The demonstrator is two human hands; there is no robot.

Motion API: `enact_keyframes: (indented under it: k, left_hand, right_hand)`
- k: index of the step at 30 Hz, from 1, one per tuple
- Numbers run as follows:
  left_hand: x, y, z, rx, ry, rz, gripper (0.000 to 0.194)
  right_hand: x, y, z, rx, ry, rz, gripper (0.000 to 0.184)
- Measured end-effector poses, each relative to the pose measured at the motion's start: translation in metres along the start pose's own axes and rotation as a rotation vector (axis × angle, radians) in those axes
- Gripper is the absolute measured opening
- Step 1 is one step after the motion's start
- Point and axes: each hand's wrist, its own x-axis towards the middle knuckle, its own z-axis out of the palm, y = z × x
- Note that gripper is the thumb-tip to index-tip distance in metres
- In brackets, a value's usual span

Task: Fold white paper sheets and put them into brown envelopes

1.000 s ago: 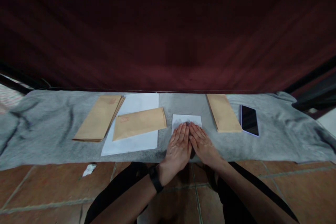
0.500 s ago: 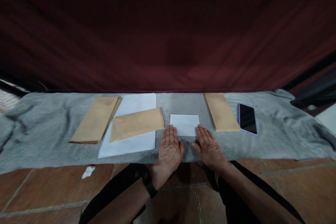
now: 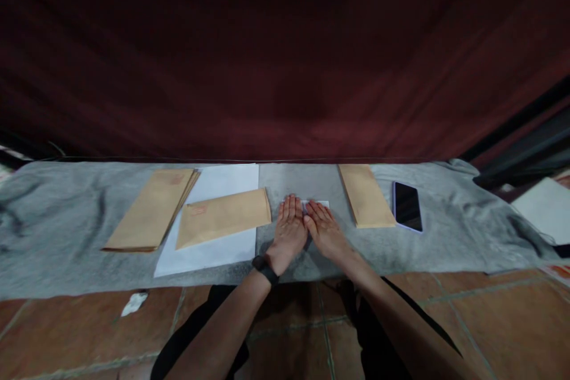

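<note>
Both my hands lie flat, fingers stretched out, side by side on a small folded white paper (image 3: 321,204) on the grey cloth (image 3: 66,231). My left hand (image 3: 290,227), with a black wristband, covers the paper's left part. Pressed down beside it, my right hand (image 3: 325,228) hides most of the remainder; only a strip at the far edge shows. A tan envelope (image 3: 224,217) lies just left of my left hand, on top of a white sheet (image 3: 209,252).
A stack of tan envelopes (image 3: 151,217) lies further left. Another tan envelope (image 3: 365,195) and a dark phone (image 3: 407,206) lie to the right. A dark red curtain (image 3: 285,59) hangs behind the cloth. A paper scrap (image 3: 133,303) sits on the tiled floor.
My hands first slid apart to the near corners of the folded paper, then moved forward and together onto it, covering nearly all of it. The view shifted slightly.
</note>
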Motion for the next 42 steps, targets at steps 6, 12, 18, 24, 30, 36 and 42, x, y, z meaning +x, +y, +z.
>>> enact_keyframes:
  k: [6,12,18,24,30,36,42]
  left_hand:
    - [-0.009,0.005,0.0,0.066,0.038,-0.081,0.06]
    - [-0.025,-0.035,-0.031,0.031,0.138,0.082,0.055]
    - [-0.024,-0.101,-0.051,-0.051,0.015,-0.192,0.078]
    - [-0.033,-0.102,-0.046,-0.025,-0.06,-0.196,0.076]
    - [-0.033,-0.102,-0.051,-0.048,-0.107,-0.249,0.089]
    - [-0.032,-0.105,-0.055,-0.068,-0.145,-0.254,0.095]
    - [-0.029,-0.114,-0.062,-0.051,-0.117,-0.221,0.116]
  right_hand:
    - [-0.002,0.012,0.012,-0.13,0.093,-0.002,0.063]
    - [-0.002,0.02,0.011,-0.133,0.178,0.053,0.056]
    - [0.01,0.007,0.008,0.128,0.221,0.012,0.044]
    - [0.027,-0.028,0.016,0.464,0.133,0.019,0.037]
    - [0.055,-0.066,0.018,0.404,-0.061,0.171,0.031]
    - [0.072,-0.088,0.026,0.394,-0.09,0.245,0.019]
    - [0.076,-0.09,0.023,0.514,-0.09,0.269,0.015]
